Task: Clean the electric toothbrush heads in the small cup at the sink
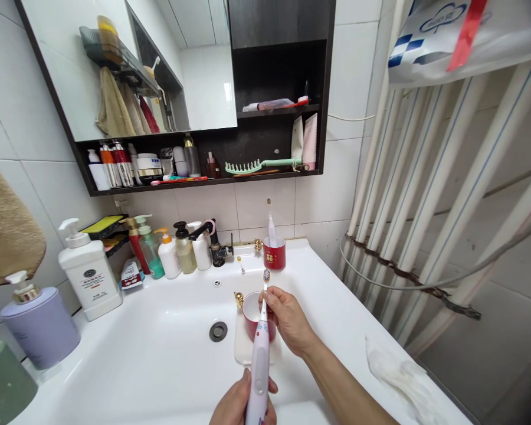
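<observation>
An electric toothbrush (260,360) with a pale lilac handle is held upright over the sink's right side. Around the lower handle wraps my left hand (236,401). The fingers of my right hand (289,321) pinch the neck of its brush head, just below the bristles. Behind the toothbrush, partly hidden by it and my right hand, is a red cup (250,321) with a white inside and a gold handle. That cup is on a cream mat (243,351). Farther back, a second red cup (275,254) holds another white toothbrush (272,227). A small brush head (242,267) lies left of it.
The white sink (159,348) has a drain (218,332) and a black faucet (219,251). Several pump bottles (170,260) line its back left edge. A crumpled white cloth or tissue (400,375) lies on the right rim. Pipes (425,195) run along the right wall.
</observation>
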